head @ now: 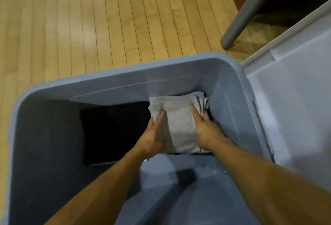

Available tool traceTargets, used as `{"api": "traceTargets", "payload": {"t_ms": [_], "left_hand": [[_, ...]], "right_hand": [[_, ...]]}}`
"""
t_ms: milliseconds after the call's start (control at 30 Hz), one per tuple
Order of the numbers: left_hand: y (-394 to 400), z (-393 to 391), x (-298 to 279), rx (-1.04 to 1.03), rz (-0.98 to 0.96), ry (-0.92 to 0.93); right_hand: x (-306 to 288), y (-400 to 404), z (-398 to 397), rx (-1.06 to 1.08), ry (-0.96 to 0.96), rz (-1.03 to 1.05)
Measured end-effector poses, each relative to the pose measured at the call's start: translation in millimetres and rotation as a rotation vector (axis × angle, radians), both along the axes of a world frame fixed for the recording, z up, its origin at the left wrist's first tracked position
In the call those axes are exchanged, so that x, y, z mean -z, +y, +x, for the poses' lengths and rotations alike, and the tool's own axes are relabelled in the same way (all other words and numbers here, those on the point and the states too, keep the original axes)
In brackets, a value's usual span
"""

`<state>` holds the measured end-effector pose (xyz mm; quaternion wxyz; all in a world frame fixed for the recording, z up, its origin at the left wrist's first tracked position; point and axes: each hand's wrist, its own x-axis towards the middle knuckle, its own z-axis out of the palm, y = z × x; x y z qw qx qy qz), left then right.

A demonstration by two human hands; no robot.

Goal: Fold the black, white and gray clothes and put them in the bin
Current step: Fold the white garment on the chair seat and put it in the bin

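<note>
The floor (89,19) is wood plank; a grey leg (238,27) stands on it at upper right, beside a pale lid (295,99) that lies against the bin's right side. The bin (125,74) is blue-grey and open-topped. On its bottom at left lies a folded black garment (114,131), flat, leaving room at right. There a folded grey garment (180,122) sits over a striped piece (203,105). The left hand (155,133) pinches the grey fold's left edge; the right hand (206,130) curls over its right edge, gripping it, evidently to set the stack down square. Placement appears nearly complete.
</note>
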<state>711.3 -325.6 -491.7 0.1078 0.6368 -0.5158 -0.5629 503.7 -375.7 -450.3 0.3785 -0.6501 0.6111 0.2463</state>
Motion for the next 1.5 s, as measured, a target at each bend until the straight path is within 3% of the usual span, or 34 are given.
{"api": "traceTargets", "payload": {"t_ms": [67, 167, 367, 500, 633, 733, 933, 1233, 1367, 1500], "left_hand": [[-1.2, -6.7, 14.1, -0.036, 0.031, -0.026], [-0.9, -7.9, 11.9, 0.072, 0.051, -0.199], [-19.2, 9.1, -71.4, 0.045, -0.037, -0.388], [-26.5, -1.3, -164.7, -0.041, -0.164, -0.311], [-23.7, -40.7, -246.0, -0.124, -0.28, -0.161], [-10.3, -81.4, -318.5, -0.088, -0.431, -0.037], [23.1, -166.7, -417.5, 0.001, -0.604, 0.148], [35.7, -329.7, -433.8, 0.313, -0.717, 0.0], [-3.5, -395.7, -420.1, 0.392, -0.755, -0.219], [-58.4, -435.2, -412.1, 0.502, -0.587, -0.442]], "right_hand": [[14.7, 0.7, -0.1, 0.036, 0.003, -0.007], [10.2, -1.0, 0.7, 0.18, -0.073, -0.003], [-72.7, -38.5, 7.4, 0.174, -0.073, -0.26], [-165.1, -41.8, 5.5, 0.206, -0.111, -0.323], [-250.1, -24.2, 1.3, 0.305, -0.294, -0.462], [-323.1, 7.1, -17.2, 0.356, -0.396, -0.572], [-404.2, 70.8, -88.0, 0.473, -0.471, -0.772], [-409.8, 127.8, -244.8, 0.804, -0.359, -0.848], [-370.8, 117.2, -301.7, 1.049, -0.294, -0.739], [-329.0, 92.9, -320.1, 1.211, -0.417, -0.575]]}}
